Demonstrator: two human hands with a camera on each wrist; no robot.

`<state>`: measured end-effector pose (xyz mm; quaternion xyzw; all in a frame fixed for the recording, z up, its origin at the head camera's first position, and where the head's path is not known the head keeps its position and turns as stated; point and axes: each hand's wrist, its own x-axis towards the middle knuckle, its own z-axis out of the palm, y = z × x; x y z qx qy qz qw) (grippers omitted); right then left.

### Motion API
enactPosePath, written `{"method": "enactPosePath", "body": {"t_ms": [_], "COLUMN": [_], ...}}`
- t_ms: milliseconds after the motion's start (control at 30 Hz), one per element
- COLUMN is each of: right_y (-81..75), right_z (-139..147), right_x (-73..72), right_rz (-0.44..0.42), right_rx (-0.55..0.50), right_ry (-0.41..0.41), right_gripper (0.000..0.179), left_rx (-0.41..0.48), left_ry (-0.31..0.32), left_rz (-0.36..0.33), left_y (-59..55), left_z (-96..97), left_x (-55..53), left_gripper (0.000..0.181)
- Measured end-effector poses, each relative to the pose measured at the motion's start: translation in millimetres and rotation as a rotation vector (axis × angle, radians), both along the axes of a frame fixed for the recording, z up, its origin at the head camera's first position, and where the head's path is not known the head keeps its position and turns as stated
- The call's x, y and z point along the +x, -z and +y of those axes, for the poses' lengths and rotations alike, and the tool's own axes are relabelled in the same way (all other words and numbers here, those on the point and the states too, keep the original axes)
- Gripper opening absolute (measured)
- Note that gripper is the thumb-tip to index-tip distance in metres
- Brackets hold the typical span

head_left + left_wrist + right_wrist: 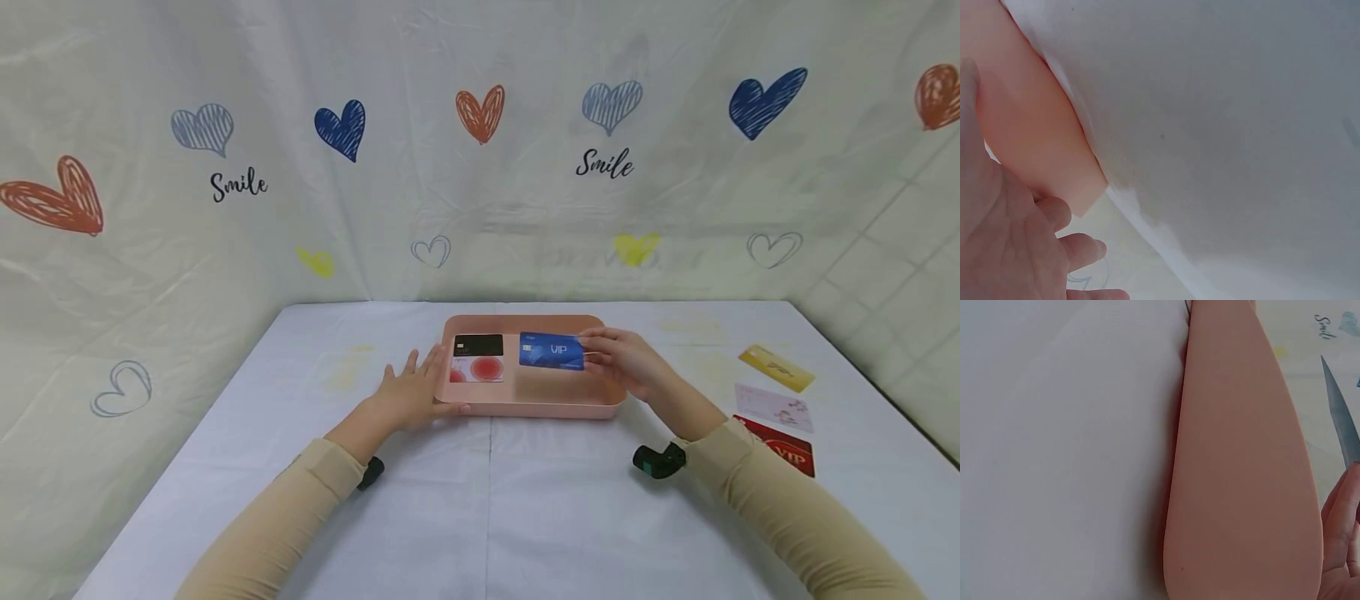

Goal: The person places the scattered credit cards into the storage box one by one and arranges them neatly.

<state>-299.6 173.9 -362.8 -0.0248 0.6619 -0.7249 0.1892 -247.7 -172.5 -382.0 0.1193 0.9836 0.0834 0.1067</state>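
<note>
A pink tray (555, 411) stands near the far edge of the table. On its left side lie a black card (478, 344) and, just below it, a white card with red circles (477, 369). My right hand (624, 360) pinches the right end of a blue VIP card (551, 351) over the right part of the tray. In the right wrist view that card (1340, 415) shows nearly edge-on above the tray's wall (1241, 469). With fingers spread, my left hand (411, 395) touches the tray's left end; the left wrist view shows it against the tray's outer wall (1035, 125).
To the right on the white tablecloth (555, 508) lie a gold card (777, 368), a pale pink flowered card (774, 407) and a red VIP card (783, 447), partly behind the right sleeve. A white curtain with printed hearts (480, 192) hangs behind the table.
</note>
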Motion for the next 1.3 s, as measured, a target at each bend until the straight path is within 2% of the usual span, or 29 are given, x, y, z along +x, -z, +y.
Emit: {"method": "enactPosePath", "body": {"t_ms": [433,667,833,1067,1300], "right_y": [13.1,19.6,18.7,20.8,21.2], "right_z": [-36,-52,-62,-75,-87], "right_x": [-4.9,-6.3,-4.7,-3.4,-3.9], "right_rz": [0.008,0.024,0.032,0.028,-0.011], "right_rx": [-0.009,0.02,0.035,0.057,0.095], "right_ry": [-0.079,-0.074,-0.072,-0.122,-0.147], "right_gripper": [0.01,0.009,0.007,0.014,0.018], "left_rx": [0.005,-0.013,-0.005,-0.004,-0.001], "left_ry": [-0.011,-0.005,-0.003,-0.009,-0.007], "left_rz": [-0.017,-0.007,0.002,-0.005,-0.013], "left_y": [-1.7,-0.4,0.3,3.7,0.0], "left_z": [0.7,0.5,0.0,0.0,0.0], "left_x": [0.8,0.1,-0.3,-3.4,-1.2], "left_gripper": [0.109,0.107,0.108,0.112,0.112]}}
